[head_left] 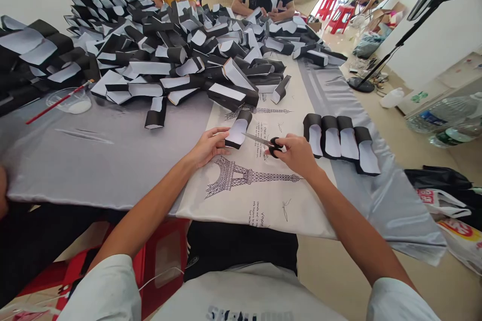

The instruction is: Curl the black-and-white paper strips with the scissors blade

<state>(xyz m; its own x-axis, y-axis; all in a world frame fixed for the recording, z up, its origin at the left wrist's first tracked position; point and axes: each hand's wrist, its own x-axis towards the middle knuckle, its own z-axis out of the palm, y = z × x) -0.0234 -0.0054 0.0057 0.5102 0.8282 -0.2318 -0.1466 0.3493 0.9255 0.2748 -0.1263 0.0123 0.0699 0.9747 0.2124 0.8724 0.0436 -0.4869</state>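
Note:
My left hand [206,146] grips the left edge of a small folded black-and-white paper piece [238,129], thumb and fingers about its near corner. Black handles of a pair of scissors [259,139] sit in the fingers of my right hand [297,154]. Their blades point left, and the tip reaches the right side of the paper piece; whether it touches cannot be made out. Under both hands lies a pale cloth [226,210] printed with Eiffel Towers. Right of my right hand, several similar paper pieces [341,140] stand in a row.
A large heap of black-and-white paper pieces [173,55] covers the table's far side. At left, a red brush [60,103] rests across a clear plastic dish [77,104]. Two people sit beyond the heap. A black floor stand [395,45] and red stools [341,17] are off the table.

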